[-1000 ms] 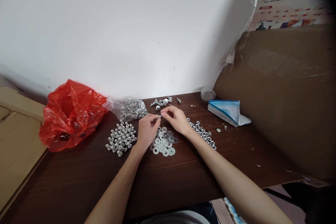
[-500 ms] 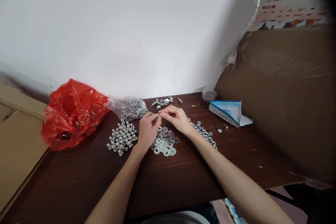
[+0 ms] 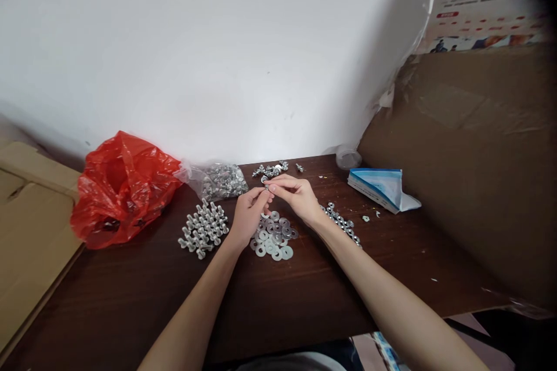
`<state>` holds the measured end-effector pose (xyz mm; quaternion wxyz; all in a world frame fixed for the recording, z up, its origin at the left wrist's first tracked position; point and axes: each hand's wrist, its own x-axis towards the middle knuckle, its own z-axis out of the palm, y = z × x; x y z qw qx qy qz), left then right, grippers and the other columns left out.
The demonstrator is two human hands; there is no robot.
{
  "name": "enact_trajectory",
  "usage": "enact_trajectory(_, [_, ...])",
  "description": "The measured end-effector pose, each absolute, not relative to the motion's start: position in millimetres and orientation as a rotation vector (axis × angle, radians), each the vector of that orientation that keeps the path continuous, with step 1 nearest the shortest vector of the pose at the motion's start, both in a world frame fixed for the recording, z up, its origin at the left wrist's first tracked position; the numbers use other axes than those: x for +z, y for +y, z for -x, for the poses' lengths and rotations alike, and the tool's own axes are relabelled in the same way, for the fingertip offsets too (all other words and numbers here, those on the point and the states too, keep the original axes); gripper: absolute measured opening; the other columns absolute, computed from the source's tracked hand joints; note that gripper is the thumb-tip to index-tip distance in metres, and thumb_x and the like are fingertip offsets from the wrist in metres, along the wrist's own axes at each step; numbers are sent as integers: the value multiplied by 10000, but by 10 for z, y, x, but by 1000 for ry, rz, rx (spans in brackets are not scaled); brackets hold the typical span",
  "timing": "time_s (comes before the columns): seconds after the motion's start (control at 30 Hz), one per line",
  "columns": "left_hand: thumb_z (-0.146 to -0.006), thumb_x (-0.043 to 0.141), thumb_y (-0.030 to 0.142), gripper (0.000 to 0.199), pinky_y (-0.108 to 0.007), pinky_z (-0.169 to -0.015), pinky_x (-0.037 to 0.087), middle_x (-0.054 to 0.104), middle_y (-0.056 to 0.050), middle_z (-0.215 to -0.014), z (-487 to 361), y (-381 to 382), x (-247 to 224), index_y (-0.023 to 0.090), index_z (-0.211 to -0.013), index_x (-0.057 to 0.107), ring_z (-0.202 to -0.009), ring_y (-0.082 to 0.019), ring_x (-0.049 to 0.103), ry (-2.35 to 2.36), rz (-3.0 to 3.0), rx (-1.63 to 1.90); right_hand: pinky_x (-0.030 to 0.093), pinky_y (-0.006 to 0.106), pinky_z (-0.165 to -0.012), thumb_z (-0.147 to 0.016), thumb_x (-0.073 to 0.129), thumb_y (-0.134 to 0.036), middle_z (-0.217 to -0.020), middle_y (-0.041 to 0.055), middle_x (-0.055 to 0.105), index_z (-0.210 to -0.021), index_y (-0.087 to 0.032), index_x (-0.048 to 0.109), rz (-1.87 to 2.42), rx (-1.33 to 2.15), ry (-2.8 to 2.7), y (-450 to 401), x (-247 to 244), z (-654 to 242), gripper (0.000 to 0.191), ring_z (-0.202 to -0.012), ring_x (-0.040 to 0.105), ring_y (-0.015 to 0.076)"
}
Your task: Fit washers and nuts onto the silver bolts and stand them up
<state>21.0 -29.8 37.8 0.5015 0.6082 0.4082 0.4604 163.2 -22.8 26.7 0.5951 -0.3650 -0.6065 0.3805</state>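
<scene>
Above the washers, my left hand [image 3: 250,214] and my right hand [image 3: 300,200] meet fingertip to fingertip. Both pinch a small metal bolt [image 3: 267,186], mostly covered by the fingers; whether a nut or washer sits on it I cannot tell. Flat washers [image 3: 277,237] lie in a loose heap just below the hands. Left of them, bolts [image 3: 203,227] stand close together on their heads. Hex nuts [image 3: 342,221] are spread in rows, partly behind my right wrist. Beyond my fingers lies a small group of bolts fitted with washers and nuts [image 3: 270,171].
A clear bag of metal hardware [image 3: 224,181] lies beside a red plastic bag [image 3: 126,185] at the left. Cardboard [image 3: 30,243] borders the dark wooden table [image 3: 278,301]. A blue-white packet [image 3: 376,185], a clear round container [image 3: 348,156] and a large carton [image 3: 470,174] stand right.
My fingers have shifted slightly around the bolt, and the left fingertips have turned, with lower fingers now showing. The whole view has moved a little; the piles look the same.
</scene>
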Motion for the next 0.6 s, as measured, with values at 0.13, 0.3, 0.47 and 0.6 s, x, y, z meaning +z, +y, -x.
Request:
enact_trajectory(0.13, [-781,534,361,244,-202,-479,393,489,15,-601,-226,-320,406,144,-676,569,-507,-72,427,938,-1342,1084,497,385,-846,-760,708,-319,-902,31,696,-864,-269,755,820,887,-1384,-241,277,-1609,124,-859,630,165])
enact_trajectory(0.3, [-786,538,340,239,-191,-460,312,439,27,-558,-218,-334,434,141,-654,542,-480,-58,370,867,-1252,1054,485,405,-884,-759,712,-334,-913,33,707,-824,-265,756,802,944,-1361,-255,288,-1598,105,-898,635,174])
enact_trajectory(0.47, [-803,550,356,272,-183,-456,266,421,30,-572,-204,-355,452,137,-648,506,-465,-42,340,756,-1119,1009,464,416,-923,-752,718,-340,-856,31,707,-742,-254,754,769,1018,-1322,-274,303,-1584,93,-927,636,186])
enact_trajectory(0.6, [-796,557,353,271,-175,-442,210,396,41,-604,-208,-353,464,138,-656,468,-448,-23,295,656,-993,953,463,413,-926,-767,707,-319,-808,23,699,-737,-267,756,740,1007,-1332,-280,304,-1578,78,-928,633,183])
